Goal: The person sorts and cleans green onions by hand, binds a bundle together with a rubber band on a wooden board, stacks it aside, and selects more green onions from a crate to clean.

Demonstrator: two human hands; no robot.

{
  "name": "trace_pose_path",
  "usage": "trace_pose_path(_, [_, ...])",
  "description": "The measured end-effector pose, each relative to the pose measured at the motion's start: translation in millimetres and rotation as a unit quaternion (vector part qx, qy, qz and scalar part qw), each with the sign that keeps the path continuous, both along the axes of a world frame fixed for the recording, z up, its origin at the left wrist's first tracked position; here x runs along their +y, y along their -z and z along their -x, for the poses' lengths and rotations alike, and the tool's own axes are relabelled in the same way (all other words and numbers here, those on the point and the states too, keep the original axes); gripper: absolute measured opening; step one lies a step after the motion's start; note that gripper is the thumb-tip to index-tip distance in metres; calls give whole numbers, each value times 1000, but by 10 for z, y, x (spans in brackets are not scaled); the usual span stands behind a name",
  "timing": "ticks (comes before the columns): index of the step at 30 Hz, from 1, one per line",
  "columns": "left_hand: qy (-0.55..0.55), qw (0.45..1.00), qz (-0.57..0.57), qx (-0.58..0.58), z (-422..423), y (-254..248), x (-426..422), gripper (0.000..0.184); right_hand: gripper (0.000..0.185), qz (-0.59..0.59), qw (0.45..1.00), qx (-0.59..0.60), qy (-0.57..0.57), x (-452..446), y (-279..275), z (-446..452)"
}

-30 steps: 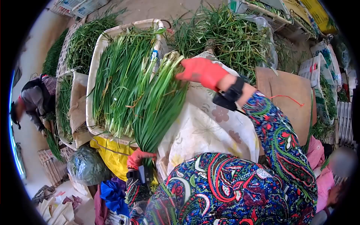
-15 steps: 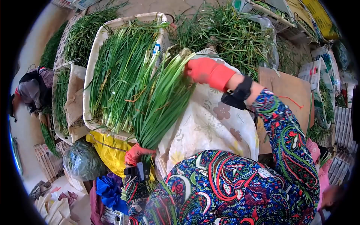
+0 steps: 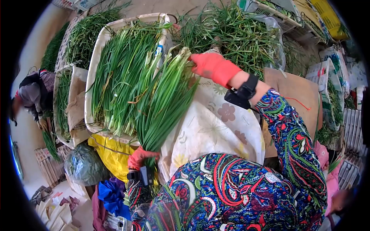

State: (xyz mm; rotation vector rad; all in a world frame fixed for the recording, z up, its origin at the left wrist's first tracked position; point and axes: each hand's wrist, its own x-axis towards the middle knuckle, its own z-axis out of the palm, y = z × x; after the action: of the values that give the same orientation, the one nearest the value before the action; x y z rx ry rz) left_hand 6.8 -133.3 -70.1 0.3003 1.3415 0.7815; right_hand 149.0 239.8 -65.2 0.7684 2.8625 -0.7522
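Observation:
A bunch of long green leafy stalks [image 3: 165,100] slants across the right edge of a white crate [image 3: 92,77], its pale root ends at the top. Around its leafy lower end my left hand [image 3: 141,158], in a red glove, is closed. My right hand [image 3: 214,68], also red-gloved, is at the root ends with its fingers pinched on the stalks there. More stalks [image 3: 125,77] lie in rows inside the crate. A floral cloth [image 3: 216,127] spreads between the bunch and my body.
Loose greens [image 3: 235,34] are heaped beyond the cloth, left of a brown board [image 3: 293,100]. A person [image 3: 34,90] at the far left holds greens. Someone in pink [image 3: 332,184] is at the lower right. A yellow bag [image 3: 111,154] lies below the crate.
Compared with a second ago, the view has shifted slightly, and my right hand has moved a little right at the root ends. My left hand keeps its hold on the leafy end.

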Motion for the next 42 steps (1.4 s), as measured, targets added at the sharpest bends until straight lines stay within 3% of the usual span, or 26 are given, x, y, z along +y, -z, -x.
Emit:
trace_pose_path(1, [4, 1000, -1, 3, 0, 7, 5, 12, 32, -10, 999, -42, -12, -12, 30, 25])
trace_pose_path(5, [-22, 999, 35, 11, -46, -125, 29, 11, 24, 41, 996, 29, -68, 6, 145, -4])
trace_pose_path(6, [-33, 998, 53, 15, -64, -183, 54, 12, 20, 127, 988, 70, -54, 30, 130, -19])
trace_pose_path(9, [-5, 1000, 27, 11, -28, -85, 43, 11, 19, 370, 928, -15, 32, 39, -114, -99])
trace_pose_path(10, [20, 1000, 7, 15, 6, -17, 35, 11, 17, 400, 916, -29, 21, -7, -228, -141])
trace_pose_path(13, [36, 999, 3, 26, 18, -34, 37, 9, 16, 157, 976, -38, -147, 16, -429, -262])
trace_pose_path(14, [31, 999, 10, 25, 13, -43, 35, 9, 15, 96, 978, 25, -184, 95, -427, -312])
trace_pose_path(15, [26, 999, 17, 25, 5, -58, 40, 9, 16, 106, 979, -15, -176, 175, -594, -317])
trace_pose_path(20, [6, 997, 72, 21, -28, -201, 146, 9, 12, -21, 977, 71, -202, 580, -865, -476])
trace_pose_path(23, [0, 998, 65, 12, 1, -131, 80, 10, 14, -134, 979, 78, -135, 1154, -918, -670])
trace_pose_path(24, [-6, 998, 57, 2, 10, -100, 48, 10, 17, -243, 957, 119, -105, 1517, -792, -816])
trace_pose_path(26, [-23, 998, 52, -1, 3, -80, 18, 11, 28, -238, 967, 41, 86, 2482, -451, -1290])
trace_pose_path(28, [-19, 999, 29, -11, 46, -1, -15, 13, 36, -225, 942, -77, 238, 2106, -699, -1284])
trace_pose_path(30, [-3, 999, -6, -33, 70, 135, -67, 15, 49, -212, 941, -48, 259, 1701, -641, -1163])
trace_pose_path(32, [-20, 999, 17, -41, 48, 91, -58, 16, 51, 33, 986, 98, 129, 1305, -283, -1004])
trace_pose_path(33, [-27, 998, 30, -43, 41, 52, -44, 16, 49, 153, 979, 81, 105, 921, -366, -811])
trace_pose_path(34, [-34, 998, 38, -43, 37, 24, -45, 17, 49, 385, 903, 94, 164, 597, -244, -636])
trace_pose_path(35, [-41, 997, 45, -42, 32, 1, -39, 17, 45, 429, 884, 52, 179, 284, -312, -552])
trace_pose_path(37, [-43, 998, 45, -33, 23, -23, -21, 17, 38, 521, 833, 76, 173, -11, -109, -260])
trace_pose_path(40, [-31, 999, 44, 4, -27, -130, 39, 17, 27, 560, 803, 130, 160, -377, 216, 16])
trace_pose_path(42, [-14, 999, 18, 50, -64, -244, 88, 16, 26, 574, 800, 86, 153, -501, 116, 102])
